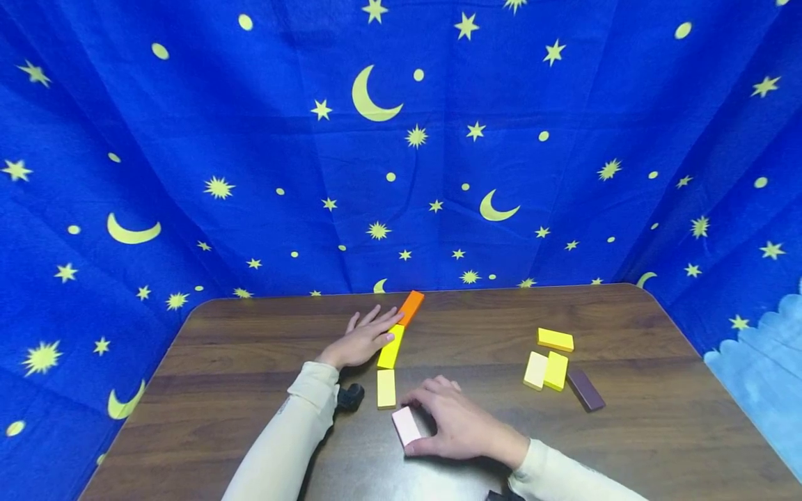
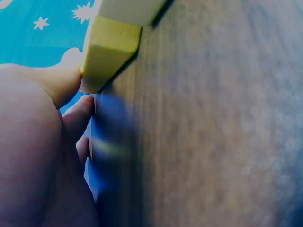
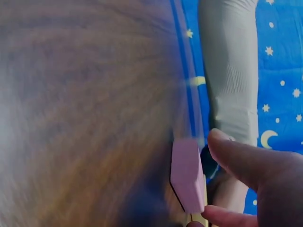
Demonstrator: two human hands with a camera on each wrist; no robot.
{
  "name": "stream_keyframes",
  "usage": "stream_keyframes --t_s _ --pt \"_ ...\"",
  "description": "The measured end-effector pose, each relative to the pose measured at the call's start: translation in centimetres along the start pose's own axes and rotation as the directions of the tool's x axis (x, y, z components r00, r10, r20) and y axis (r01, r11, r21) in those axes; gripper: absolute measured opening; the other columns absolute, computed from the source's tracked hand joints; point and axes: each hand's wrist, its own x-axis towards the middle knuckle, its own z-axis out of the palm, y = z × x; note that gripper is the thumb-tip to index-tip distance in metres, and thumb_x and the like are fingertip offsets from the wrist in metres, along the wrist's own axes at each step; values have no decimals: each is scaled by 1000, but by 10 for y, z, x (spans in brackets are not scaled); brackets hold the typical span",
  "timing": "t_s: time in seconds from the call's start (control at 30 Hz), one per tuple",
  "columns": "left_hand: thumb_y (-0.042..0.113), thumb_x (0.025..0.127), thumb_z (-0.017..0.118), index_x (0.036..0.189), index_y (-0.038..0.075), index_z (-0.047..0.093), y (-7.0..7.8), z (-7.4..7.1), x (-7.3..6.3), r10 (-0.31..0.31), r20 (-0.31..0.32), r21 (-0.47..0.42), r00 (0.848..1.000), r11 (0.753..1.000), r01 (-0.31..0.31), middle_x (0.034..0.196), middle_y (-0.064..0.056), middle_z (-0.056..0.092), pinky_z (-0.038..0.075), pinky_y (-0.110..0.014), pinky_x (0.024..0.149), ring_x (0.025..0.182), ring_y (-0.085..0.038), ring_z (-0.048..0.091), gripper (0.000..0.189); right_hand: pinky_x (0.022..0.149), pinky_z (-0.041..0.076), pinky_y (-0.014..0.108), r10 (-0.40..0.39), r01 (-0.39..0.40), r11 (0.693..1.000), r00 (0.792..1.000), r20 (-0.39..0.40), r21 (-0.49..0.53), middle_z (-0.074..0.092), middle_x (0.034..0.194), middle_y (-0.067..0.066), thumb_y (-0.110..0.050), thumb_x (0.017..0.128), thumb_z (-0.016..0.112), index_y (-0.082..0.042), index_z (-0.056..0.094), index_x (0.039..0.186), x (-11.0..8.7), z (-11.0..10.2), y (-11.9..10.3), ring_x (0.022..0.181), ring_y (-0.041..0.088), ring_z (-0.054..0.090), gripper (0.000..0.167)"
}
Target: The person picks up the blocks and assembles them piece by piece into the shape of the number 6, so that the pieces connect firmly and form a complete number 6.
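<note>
My left hand (image 1: pixel 360 343) lies beside a bright yellow block (image 1: pixel 391 348), fingers extended; the index finger reaches the joint with an orange block (image 1: pixel 412 307). In the left wrist view the thumb rests against the side of the yellow block (image 2: pixel 111 47). A pale yellow block (image 1: pixel 386 388) continues the row toward me. Nearest me, a pink block (image 1: pixel 407 426) lies slightly tilted to the row. The curled thumb and index finger of my right hand (image 1: pixel 460 421) hold its two ends. The right wrist view shows the pink block (image 3: pixel 186 175) flat on the table.
At the right of the wooden table (image 1: pixel 250 390) lie a golden yellow block (image 1: pixel 555 339), a cream block (image 1: pixel 535 371), a yellow block (image 1: pixel 555 371) and a dark purple block (image 1: pixel 585 390). A blue cloth (image 1: pixel 438 160) with moons and stars hangs behind the table.
</note>
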Motion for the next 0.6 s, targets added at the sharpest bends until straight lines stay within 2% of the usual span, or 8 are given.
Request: stream_keyframes --t_s 0.2,0.6 --pt "33 110 38 160 20 30 -2 -1 0 9 -6 -5 1000 1000 -9 166 -3 20 -7 -62 117 155 -32 3 52 88 45 35 -8 7 999 999 -32 -52 64 106 -9 -53 75 84 -20 69 117 1 4 -4 101 10 53 56" --pt "36 110 37 160 21 28 -1 0 0 -3 4 0 1000 1000 3 167 -3 20 -7 -62 117 155 -32 2 53 92 46 33 -20 20 1000 999 35 1 63 111 -12 -44 76 84 -19 68 121 4 7 -6 104 6 53 53"
